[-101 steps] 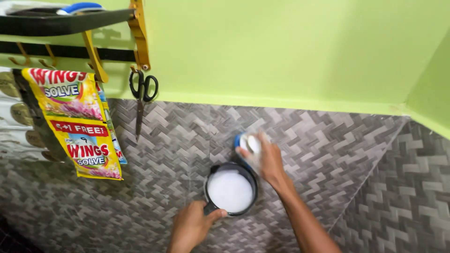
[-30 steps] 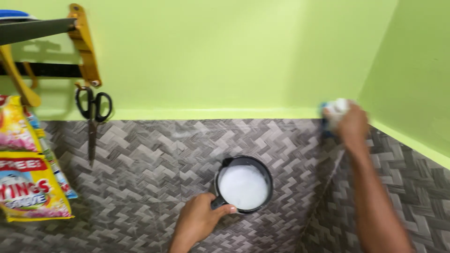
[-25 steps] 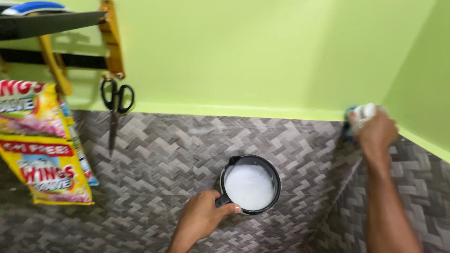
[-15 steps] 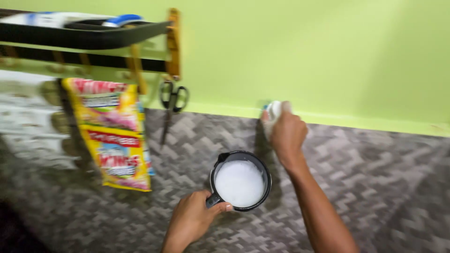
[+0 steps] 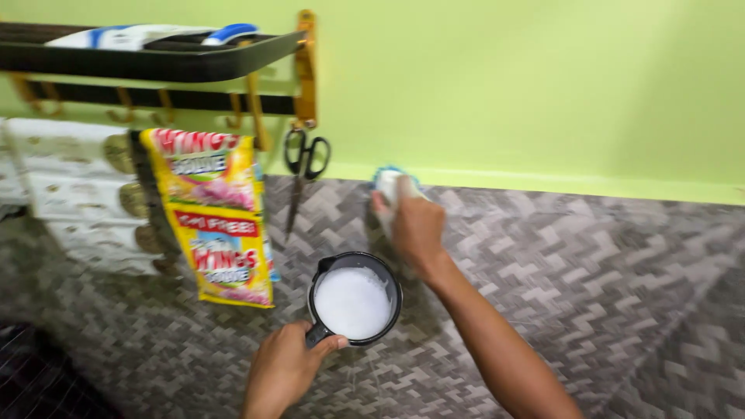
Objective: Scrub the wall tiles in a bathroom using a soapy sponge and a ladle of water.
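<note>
1. Your right hand (image 5: 415, 225) is gripping a white and blue scrubber (image 5: 386, 185), pressing it against the grey patterned wall tiles (image 5: 559, 256) just below the green paint
2. Your left hand (image 5: 283, 371) is clenching the handle of a dark mug (image 5: 355, 299) of white foam
3. The mug is sitting directly below the scrubber, nearer your left hand

- A black rack (image 5: 147, 62) with yellow hooks is fixed on the green wall (image 5: 528, 85).
- Scissors (image 5: 303, 174) with black handles hang from the rack, blades down.
- Yellow and red sachets (image 5: 217, 225) hang left of the scissors.
- White sachets (image 5: 70, 194) hang further left.
- Grey woven-pattern tiles (image 5: 582, 264) cover the lower wall.
</note>
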